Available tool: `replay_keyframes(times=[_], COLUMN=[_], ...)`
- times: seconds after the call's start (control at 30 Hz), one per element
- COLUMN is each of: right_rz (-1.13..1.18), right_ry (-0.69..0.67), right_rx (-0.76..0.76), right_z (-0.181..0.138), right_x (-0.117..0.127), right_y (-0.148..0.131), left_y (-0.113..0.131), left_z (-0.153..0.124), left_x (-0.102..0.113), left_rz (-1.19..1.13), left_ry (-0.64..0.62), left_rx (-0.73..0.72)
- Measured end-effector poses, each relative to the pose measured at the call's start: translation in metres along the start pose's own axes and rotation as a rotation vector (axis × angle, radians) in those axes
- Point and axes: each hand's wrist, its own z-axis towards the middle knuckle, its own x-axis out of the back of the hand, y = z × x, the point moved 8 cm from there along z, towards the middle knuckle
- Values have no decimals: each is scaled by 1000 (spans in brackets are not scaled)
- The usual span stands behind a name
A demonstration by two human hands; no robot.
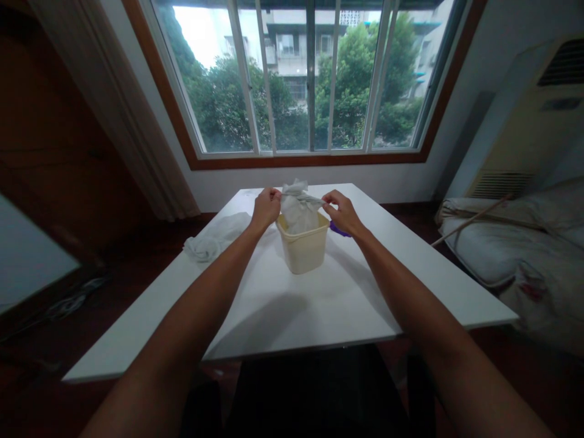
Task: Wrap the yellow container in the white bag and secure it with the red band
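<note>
A small cream plastic bin point(304, 249) stands in the middle of the white table point(319, 304). A white plastic bag point(296, 210) sticks up out of its mouth. My left hand point(266, 207) pinches the bag's top edge on the left side. My right hand point(340, 210) pinches the same edge on the right, so the bag is stretched between them just above the bin's rim. Both hands are closed on the bag.
A crumpled white cloth or bag point(214, 237) lies on the table to the left. Something purple point(337, 229) peeks out behind my right hand. A large window is beyond the table; a covered mattress point(515, 243) and a floor-standing air conditioner point(533, 121) are at right.
</note>
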Motion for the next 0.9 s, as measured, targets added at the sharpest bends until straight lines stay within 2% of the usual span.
replay_keyframes(times=[0.17, 0.3, 0.43, 0.57, 0.63, 0.7, 0.77, 0.83, 0.9], right_rz=[-36, -55, 165, 431, 421, 310, 151, 2, -102], right_ry=[-71, -52, 142, 361, 359, 334, 370, 449, 443], right_rx=[143, 67, -157, -540, -729, -826, -747, -513, -261], right_z=[6, 13, 8, -15, -28, -37, -34, -24, -10], right_x=[-14, -16, 5, 17, 17, 22, 36, 49, 49], right_y=[-32, -31, 11, 79, 108, 124, 122, 98, 65], left_y=[10, 8, -18, -59, -75, -80, -66, -32, 4], left_z=[-4, 1, 6, 6, 6, 6, 6, 5, 3], left_x=[-6, -1, 11, 15, 16, 21, 30, 32, 17], left_rz=[-68, -74, -23, 19, 14, 4, 11, 56, 150], left_ry=[-20, 15, 90, 78, 62, 84, 159, 179, 60], left_rx=[-22, -34, -25, 55, 109, 131, 59, -140, -350])
